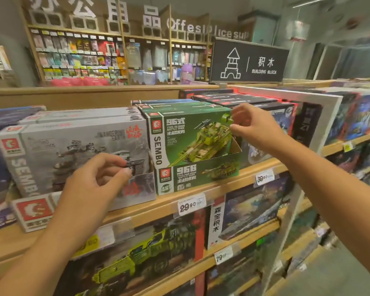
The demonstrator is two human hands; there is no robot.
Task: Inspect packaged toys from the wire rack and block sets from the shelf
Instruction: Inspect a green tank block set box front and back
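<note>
On the wooden shelf [222, 180] stands a green SEMBO tank block set [188, 137] in a green display carton. My right hand [254, 127] pinches the box's upper right corner between thumb and fingers. To its left stands a grey SEMBO block set [58, 150] in a grey carton. My left hand [96, 180] is in front of this box, with thumb and forefinger pinched together at its lower right part. Exactly what the fingertips hold there is hard to make out.
More block sets fill the shelves below [150, 253] and to the right [355, 116]. Price tags [191, 205] line the shelf edges. A black "Building Block" sign [248, 60] stands on top. A stationery wall [107, 56] is behind, and an aisle floor [338, 274] lies at lower right.
</note>
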